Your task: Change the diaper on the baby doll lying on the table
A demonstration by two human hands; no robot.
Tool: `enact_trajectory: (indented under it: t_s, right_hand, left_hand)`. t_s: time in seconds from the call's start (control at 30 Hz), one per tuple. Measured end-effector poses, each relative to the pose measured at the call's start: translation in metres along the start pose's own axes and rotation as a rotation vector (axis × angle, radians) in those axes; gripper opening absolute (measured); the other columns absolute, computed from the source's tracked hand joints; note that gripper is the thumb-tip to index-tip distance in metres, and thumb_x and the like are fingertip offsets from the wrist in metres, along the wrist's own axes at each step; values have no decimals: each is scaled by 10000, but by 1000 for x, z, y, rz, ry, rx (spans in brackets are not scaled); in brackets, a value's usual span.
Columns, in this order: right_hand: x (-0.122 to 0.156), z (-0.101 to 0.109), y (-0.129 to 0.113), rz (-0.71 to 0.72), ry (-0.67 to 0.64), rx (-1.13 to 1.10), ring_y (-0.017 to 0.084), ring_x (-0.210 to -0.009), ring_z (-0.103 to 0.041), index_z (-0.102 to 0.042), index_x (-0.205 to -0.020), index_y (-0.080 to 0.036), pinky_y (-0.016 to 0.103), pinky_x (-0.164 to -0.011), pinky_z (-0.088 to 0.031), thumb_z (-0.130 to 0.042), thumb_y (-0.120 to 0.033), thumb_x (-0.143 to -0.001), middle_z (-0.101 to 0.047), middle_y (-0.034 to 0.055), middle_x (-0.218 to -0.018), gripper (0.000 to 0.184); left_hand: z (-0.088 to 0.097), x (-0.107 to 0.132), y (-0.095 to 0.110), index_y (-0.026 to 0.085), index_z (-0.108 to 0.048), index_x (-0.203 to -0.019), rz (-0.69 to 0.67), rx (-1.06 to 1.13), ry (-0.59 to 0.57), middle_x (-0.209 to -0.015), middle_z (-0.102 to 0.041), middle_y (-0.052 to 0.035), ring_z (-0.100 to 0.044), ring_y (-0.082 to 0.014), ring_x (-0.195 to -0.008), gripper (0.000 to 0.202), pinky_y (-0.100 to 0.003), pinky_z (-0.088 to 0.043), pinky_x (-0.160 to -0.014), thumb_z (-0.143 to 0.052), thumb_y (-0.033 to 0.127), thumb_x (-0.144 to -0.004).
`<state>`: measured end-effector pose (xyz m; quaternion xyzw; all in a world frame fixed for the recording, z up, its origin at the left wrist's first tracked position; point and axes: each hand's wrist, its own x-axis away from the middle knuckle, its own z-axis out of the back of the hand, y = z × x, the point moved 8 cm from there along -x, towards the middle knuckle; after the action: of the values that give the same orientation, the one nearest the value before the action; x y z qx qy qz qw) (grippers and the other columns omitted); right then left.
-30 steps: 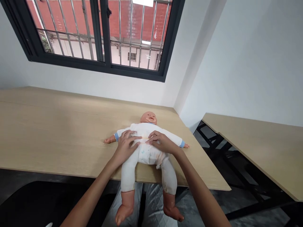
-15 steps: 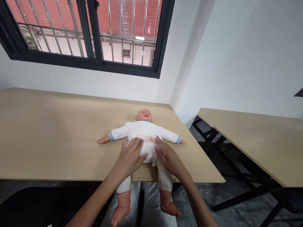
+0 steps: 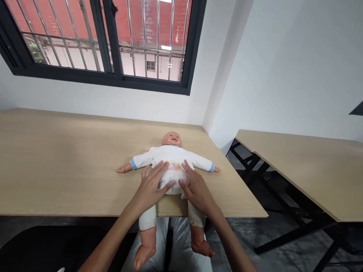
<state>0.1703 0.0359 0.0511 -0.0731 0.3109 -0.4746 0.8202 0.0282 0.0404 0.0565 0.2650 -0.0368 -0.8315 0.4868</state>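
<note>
Doll: on its back in the lower middle of my frame, at the near edge of the table, head pointing away from me.

Long axis: runs head to feet, almost straight up and down the frame; the 2 arms spread sideways, and the legs hang past the edge toward me.

Left hand: open, fingers spread, palm down on the doll's middle, just left of the diaper in my view. I see no grip.

Right hand: open as well, fingers spread, resting on the right side of the diaper in my view. I see no grip here either.

Nearer hand: I can't separate them; they flank the long axis about equally, with the diaper between them.

Second table: at right of frame, well apart from the doll.

Window: barred, upper left of frame, above the table.
</note>
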Motion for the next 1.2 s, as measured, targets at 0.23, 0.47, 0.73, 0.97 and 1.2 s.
enact_trajectory:
  t_s: [0.23, 0.47, 0.73, 0.97, 1.2]
  right_hand:
    - [-5, -8, 2, 13, -42, -36, 253, -1376, -334, -135, -1505, -221, 558, -1132, -188, -354, -462, -962, -337, 125, -1497, 633]
    - [-4, 4, 13, -30, 11, -216, 264, -1363, -354, -222, -1488, -207, 549, -1127, -202, -430, -462, -934, -443, 138, -1430, 645]
    - [-2, 26, 107, -546, 451, -786, 297, -1252, -492, -576, -1186, -165, 488, -1051, -395, -557, -597, -794, -555, 160, -1305, 584]
    - [-28, -12, 116, -609, 193, -985, 304, -821, -689, -632, -747, -184, 464, -738, -572, -534, -578, -788, -699, 151, -791, 408]
    - [-58, -19, 82, -457, 239, -833, 237, -894, -687, -697, -945, -142, 378, -805, -544, -483, -576, -857, -724, 112, -904, 491]
  left_hand:
    - [-3, -5, -5, 238, -442, -1374, -27, 54, -65, -1421, -483, -124, -349, -284, -1375, 571, -619, -35, -1115, -451, 548, -895]
    - [1, -2, -15, 267, -407, -1395, 33, 166, -32, -1471, -416, -120, -186, -318, -1434, 576, -662, -46, -1087, -465, 536, -889]
    - [12, -6, -91, 189, -552, -1163, 517, 1063, 369, -1379, -514, -135, -425, -251, -1324, 438, -455, -304, -1107, -583, 455, -816]
    - [-36, -29, -91, 152, -647, -850, 656, 1430, 127, -925, -730, -102, -665, -295, -998, 358, -431, -520, -894, -617, 496, -753]
    - [-33, -49, -56, 124, -678, -992, 550, 1553, 33, -910, -747, -93, -690, -337, -936, 475, -472, -533, -859, -743, 460, -662]
